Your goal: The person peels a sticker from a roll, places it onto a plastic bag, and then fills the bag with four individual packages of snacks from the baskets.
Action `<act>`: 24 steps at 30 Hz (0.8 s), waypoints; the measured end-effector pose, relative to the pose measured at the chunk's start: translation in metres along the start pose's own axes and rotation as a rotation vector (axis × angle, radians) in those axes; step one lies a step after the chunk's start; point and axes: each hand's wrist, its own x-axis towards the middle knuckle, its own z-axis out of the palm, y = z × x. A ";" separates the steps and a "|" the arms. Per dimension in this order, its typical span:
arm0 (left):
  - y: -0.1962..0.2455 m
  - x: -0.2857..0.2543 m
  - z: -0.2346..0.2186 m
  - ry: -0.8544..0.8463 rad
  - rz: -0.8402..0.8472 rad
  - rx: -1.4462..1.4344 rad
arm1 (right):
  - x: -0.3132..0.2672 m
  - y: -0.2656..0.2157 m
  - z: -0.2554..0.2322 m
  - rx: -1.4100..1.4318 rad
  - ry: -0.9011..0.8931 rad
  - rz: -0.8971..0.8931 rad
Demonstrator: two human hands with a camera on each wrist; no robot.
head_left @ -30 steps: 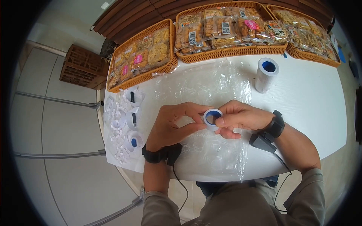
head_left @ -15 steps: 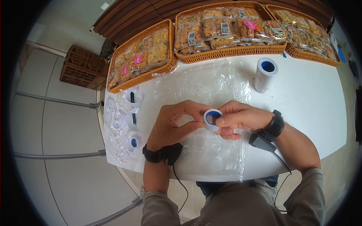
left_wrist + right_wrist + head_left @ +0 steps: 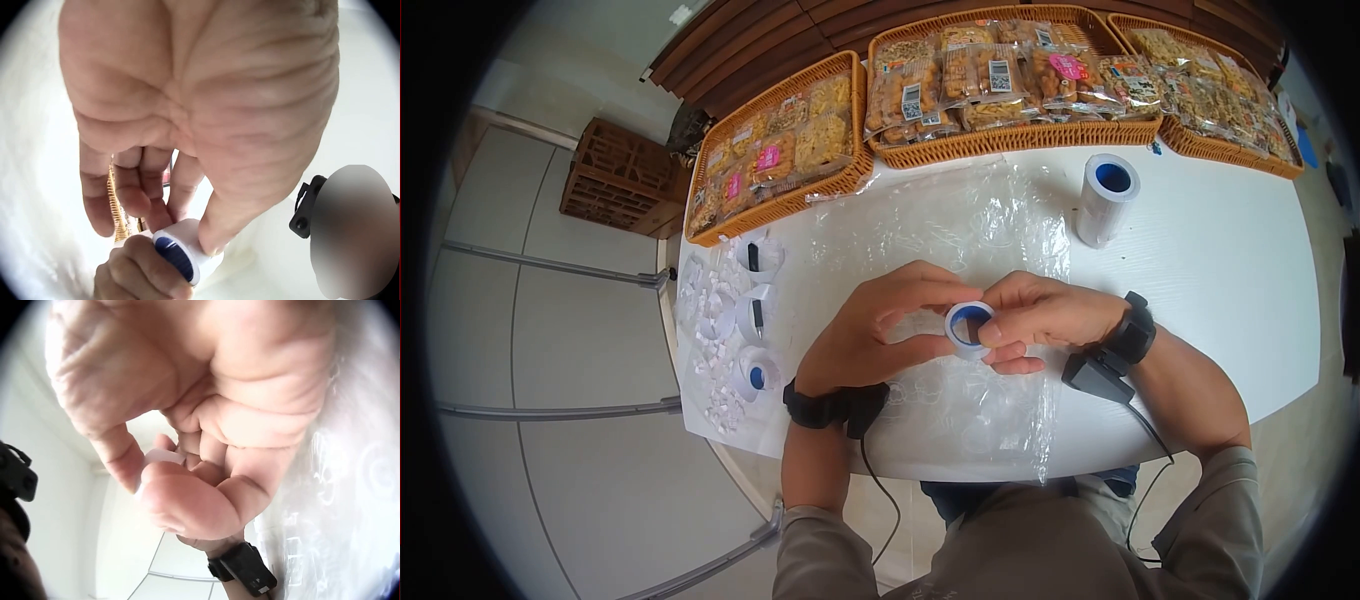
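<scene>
A small white roll with a blue core [image 3: 968,329] is held between both hands above a clear plastic sheet [image 3: 940,400]. My left hand [image 3: 878,325] pinches its left side with thumb and fingertips; in the left wrist view the roll [image 3: 195,245] lies at the thumb tip. My right hand [image 3: 1055,315] grips the other side, its thumb at the core's opening. The right wrist view shows only a sliver of the white roll [image 3: 164,456], the rest hidden behind the fingers.
Wicker baskets [image 3: 1020,130] of packaged snacks line the table's far edge. A taller white roll [image 3: 1106,205] stands at the right. Left of the sheet lie white scraps [image 3: 718,385], a black marker [image 3: 757,312] and small rolls.
The small roll and the fingers around it have shifted slightly right and toward the near edge. My left hand has turned a little, its fingers now higher over the roll.
</scene>
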 end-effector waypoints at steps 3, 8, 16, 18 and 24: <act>-0.002 0.003 0.005 0.039 0.089 -0.035 | 0.000 0.003 -0.005 -0.055 -0.026 -0.026; 0.001 0.000 0.006 0.124 0.032 -0.058 | 0.000 -0.001 -0.001 0.014 -0.013 -0.066; -0.005 0.005 0.006 0.391 0.217 0.350 | 0.004 -0.002 0.001 -0.158 0.089 -0.163; -0.002 0.006 0.007 0.404 0.236 0.419 | 0.006 0.000 -0.002 -0.161 0.091 -0.188; -0.003 0.005 0.006 0.379 0.291 0.418 | 0.007 -0.001 0.000 -0.229 0.103 -0.193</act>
